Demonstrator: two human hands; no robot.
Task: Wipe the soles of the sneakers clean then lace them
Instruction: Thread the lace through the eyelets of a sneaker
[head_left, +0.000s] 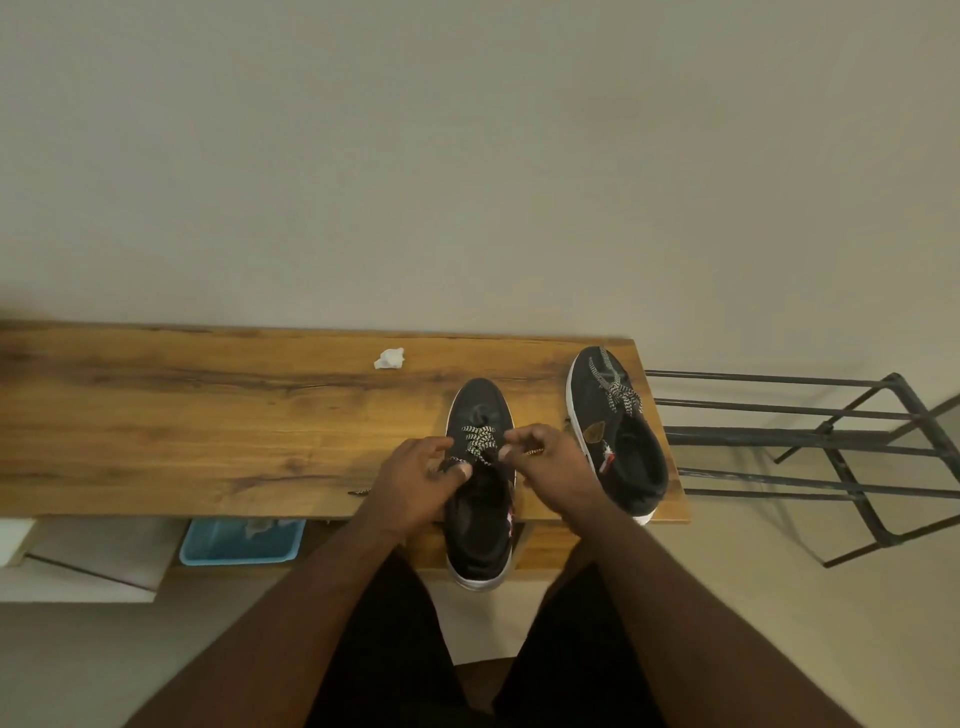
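Note:
Two black sneakers with white soles stand on a wooden table (208, 415). The near sneaker (480, 525) sits at the table's front edge, its heel hanging over. Its black-and-white patterned lace (480, 439) crosses the lower eyelets. My left hand (421, 480) pinches the lace on the shoe's left side. On the right side, my right hand (550, 462) pinches the lace end. One loose end of lace (358, 492) trails on the table left of my wrist. The other sneaker (618, 431) lies at the table's right end with its lace loosely threaded.
A crumpled white tissue (389, 358) lies near the table's back edge. A blue plastic tray (241, 540) sits below the table on the left. A black metal rack (810, 457) stands right of the table. A plain wall rises behind.

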